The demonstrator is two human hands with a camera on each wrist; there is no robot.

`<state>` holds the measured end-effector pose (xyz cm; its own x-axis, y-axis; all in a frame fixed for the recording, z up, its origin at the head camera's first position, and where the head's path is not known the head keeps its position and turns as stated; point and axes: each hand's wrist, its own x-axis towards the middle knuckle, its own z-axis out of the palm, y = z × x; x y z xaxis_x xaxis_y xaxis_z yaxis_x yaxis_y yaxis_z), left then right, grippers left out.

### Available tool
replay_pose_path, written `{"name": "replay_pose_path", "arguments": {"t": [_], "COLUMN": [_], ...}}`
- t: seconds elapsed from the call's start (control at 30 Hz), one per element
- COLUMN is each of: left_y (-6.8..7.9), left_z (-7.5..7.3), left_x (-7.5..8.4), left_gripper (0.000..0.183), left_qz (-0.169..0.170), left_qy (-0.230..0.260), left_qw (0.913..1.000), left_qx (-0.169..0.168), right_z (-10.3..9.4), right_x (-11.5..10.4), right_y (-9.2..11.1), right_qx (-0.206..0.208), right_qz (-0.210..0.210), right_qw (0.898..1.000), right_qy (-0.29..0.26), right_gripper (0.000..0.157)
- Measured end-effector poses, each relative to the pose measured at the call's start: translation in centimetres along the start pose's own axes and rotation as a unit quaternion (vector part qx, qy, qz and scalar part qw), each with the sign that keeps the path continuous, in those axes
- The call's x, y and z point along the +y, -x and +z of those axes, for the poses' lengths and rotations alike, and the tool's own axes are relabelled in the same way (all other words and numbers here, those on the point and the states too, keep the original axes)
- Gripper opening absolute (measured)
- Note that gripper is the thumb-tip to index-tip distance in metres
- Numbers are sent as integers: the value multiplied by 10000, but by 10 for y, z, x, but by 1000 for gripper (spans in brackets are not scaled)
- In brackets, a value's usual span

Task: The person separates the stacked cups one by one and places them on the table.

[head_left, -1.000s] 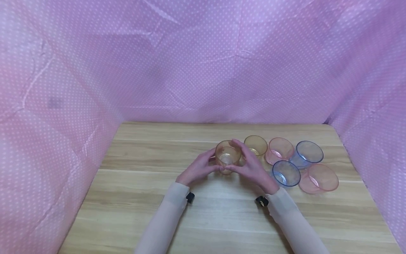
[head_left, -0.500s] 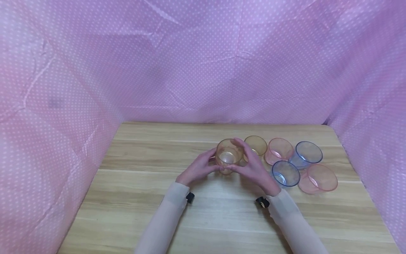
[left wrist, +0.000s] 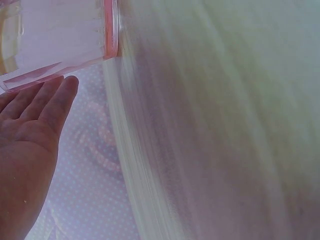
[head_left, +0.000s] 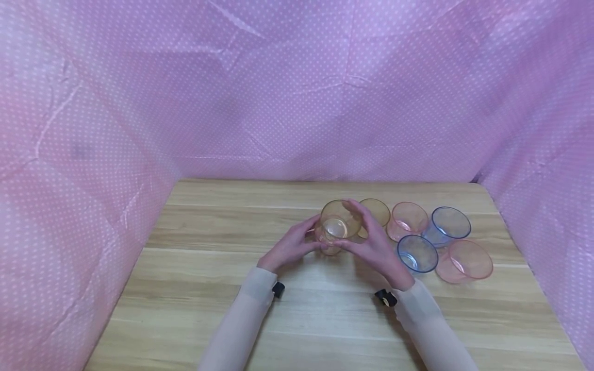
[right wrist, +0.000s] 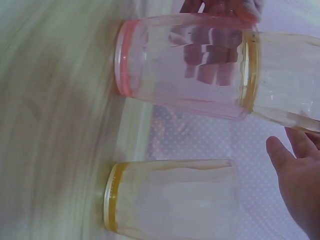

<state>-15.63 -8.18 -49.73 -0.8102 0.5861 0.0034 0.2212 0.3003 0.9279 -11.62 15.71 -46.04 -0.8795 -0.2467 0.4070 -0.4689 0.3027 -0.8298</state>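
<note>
With thumb and fingers around its side, my left hand (head_left: 290, 246) holds a clear pink cup (right wrist: 160, 65) upright on the wooden table. A clear yellow cup (head_left: 342, 208) is upright in my right hand (head_left: 377, 251), gripped between thumb and fingers. The right wrist view has the yellow cup's amber base (right wrist: 251, 72) at the pink cup's rim; whether they touch is hard to tell. From the left wrist, the fingers (left wrist: 57, 102) lie along the pink cup's wall. Another yellow cup (head_left: 378, 210) stands just right of the held pair.
Farther right stand a pink cup (head_left: 408, 219), a blue cup (head_left: 450, 222), a nearer blue cup (head_left: 417, 252) and a nearer pink cup (head_left: 471, 260), all upright. Pink dotted cloth (head_left: 325, 129) surrounds the wooden table (head_left: 223, 216) at the back and sides.
My right hand has shifted slightly right and upward with the yellow cup, whose rim looks larger and now overlaps the standing yellow cup's edge. The left hand has stayed in place.
</note>
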Motion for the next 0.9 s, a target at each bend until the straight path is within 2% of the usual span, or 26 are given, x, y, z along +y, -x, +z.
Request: {"name": "replay_pose_path", "arguments": {"t": [0.2, 0.5, 0.77, 0.9], "left_y": [1, -1, -1, -2], "left_z": [0, 0, 0, 1], "left_x": [0, 0, 2, 1], "left_gripper": [83, 81, 81, 82], "left_qz": [42, 168, 177, 184], "left_qy": [50, -271, -372, -428], "left_qw": [10000, 9995, 9991, 9989], "left_qx": [-1, 20, 49, 51], "right_z": [0, -5, -12, -14], "right_x": [-4, -14, -14, -14], "right_y": [3, 13, 20, 23], "right_qx": [177, 456, 631, 699], "right_qz": [-405, -283, -488, -542], "right_qw": [9990, 9984, 9967, 9961], "right_qy": [-16, 171, 176, 0], "right_gripper": [106, 107, 109, 109]}}
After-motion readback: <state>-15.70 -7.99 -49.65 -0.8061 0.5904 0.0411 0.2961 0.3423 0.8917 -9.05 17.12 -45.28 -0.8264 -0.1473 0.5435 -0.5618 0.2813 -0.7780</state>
